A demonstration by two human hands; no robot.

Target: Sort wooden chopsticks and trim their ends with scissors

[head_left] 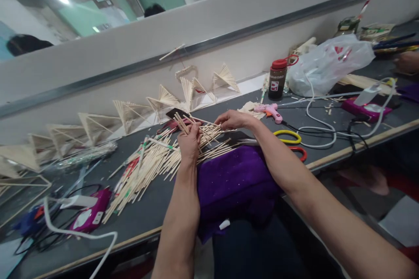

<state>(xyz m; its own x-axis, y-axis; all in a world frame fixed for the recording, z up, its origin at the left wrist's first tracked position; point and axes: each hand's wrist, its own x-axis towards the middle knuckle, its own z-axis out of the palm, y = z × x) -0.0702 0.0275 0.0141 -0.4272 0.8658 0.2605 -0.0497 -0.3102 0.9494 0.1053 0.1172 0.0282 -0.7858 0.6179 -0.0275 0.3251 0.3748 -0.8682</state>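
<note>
A loose pile of thin wooden sticks (157,157) is spread across the dark table. My left hand (190,139) is closed round a small bunch of sticks (180,122) whose ends point up and to the left. Just to its right, my right hand (234,120) is bent over the right end of the pile, its fingertips touching sticks there; whether it grips one is hidden. A purple cloth (235,178) lies below both hands, over the table's front edge.
Folded stick structures (124,115) line the wall. To the right are a pink glue gun (271,111), yellow-and-red-handled scissors (288,137), a red-capped bottle (277,80), a plastic bag (330,65) and cables. A magenta power strip (93,211) lies left. Someone's hand (407,62) is far right.
</note>
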